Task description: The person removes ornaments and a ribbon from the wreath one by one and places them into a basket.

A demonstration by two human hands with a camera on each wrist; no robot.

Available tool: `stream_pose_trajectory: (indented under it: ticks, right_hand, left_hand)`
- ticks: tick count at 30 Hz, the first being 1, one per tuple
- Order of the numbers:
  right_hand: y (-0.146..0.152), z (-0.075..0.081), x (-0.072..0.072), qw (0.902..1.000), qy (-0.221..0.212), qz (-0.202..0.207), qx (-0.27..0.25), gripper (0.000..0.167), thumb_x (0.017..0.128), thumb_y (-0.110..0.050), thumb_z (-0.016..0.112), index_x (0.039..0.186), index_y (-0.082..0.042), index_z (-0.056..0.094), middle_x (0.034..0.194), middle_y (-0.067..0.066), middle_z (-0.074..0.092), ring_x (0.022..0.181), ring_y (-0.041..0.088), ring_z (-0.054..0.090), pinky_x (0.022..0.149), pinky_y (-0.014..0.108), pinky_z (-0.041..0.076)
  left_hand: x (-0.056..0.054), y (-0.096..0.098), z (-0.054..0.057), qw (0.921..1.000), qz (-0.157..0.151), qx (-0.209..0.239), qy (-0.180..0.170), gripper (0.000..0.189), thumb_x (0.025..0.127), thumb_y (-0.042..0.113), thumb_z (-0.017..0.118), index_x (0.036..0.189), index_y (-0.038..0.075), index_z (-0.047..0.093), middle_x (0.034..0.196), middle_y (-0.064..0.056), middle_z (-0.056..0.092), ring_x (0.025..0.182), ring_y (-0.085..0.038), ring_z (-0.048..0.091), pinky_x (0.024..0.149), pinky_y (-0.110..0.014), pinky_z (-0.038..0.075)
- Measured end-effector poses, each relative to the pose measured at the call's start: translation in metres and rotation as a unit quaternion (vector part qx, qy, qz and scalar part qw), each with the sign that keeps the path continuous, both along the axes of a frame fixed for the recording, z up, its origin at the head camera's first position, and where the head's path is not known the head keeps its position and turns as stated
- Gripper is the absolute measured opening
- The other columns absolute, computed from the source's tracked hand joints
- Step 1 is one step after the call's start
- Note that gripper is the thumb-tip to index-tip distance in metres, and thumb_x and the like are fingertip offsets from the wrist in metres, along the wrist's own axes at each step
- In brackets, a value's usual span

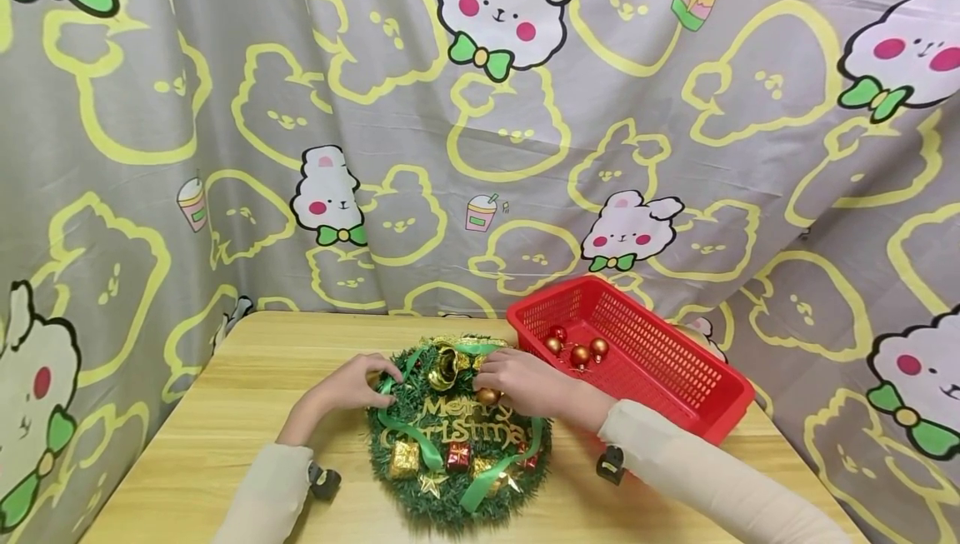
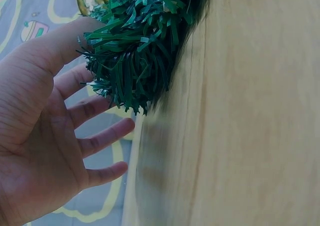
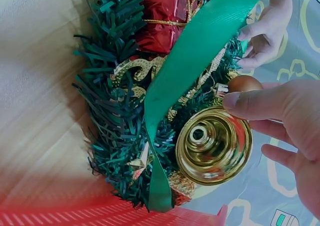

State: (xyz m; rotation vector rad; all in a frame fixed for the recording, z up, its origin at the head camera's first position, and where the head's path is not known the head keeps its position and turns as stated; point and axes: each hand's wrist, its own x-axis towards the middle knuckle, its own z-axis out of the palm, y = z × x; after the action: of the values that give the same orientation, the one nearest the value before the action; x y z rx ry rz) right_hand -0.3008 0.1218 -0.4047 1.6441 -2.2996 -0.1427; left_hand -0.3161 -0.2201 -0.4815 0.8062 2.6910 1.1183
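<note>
A round green wreath [image 1: 450, 511] of tinsel lies on the table, with gold "Merry Christmas" lettering [image 1: 468, 427] across its middle. Over its upper part my right hand [image 1: 521, 381] pinches a copper-coloured ball ornament [image 1: 488, 396] with a silver cap. In the right wrist view the ball [image 3: 245, 83] sits between thumb and fingers, right beside a gold bell [image 3: 214, 146]. At the wreath's upper left edge is my left hand [image 1: 356, 381], fingers spread and fairly straight. The left wrist view shows that hand [image 2: 45, 121] with thumb and fingertips at the tinsel [image 2: 135, 55].
At the back right stands a red plastic basket [image 1: 675, 344] holding several small ball ornaments [image 1: 580, 355]. Green ribbon [image 1: 480, 486] and red and gold gift boxes [image 1: 459, 455] decorate the wreath. A patterned curtain [image 1: 420, 127] hangs behind the wooden table [image 1: 202, 419].
</note>
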Motion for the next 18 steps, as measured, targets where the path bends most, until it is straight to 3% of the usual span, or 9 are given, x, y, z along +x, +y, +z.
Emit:
stream_pose_trajectory:
  ticks: [18]
  right_hand:
    - [0.006,0.016,0.002,0.9998,0.014,-0.014,0.01,0.029,0.079,-0.008,0.084,0.103,-0.019,0.072,0.103,-0.007,0.074,0.106,0.015,0.067,0.097,0.034,0.055]
  left_hand:
    - [0.0,0.001,0.0,1.0,0.002,0.006,-0.007,0.028,0.083,0.019,0.081,0.11,0.016,0.073,0.121,-0.01,0.064,0.119,-0.038,0.058,0.103,-0.064,0.048]
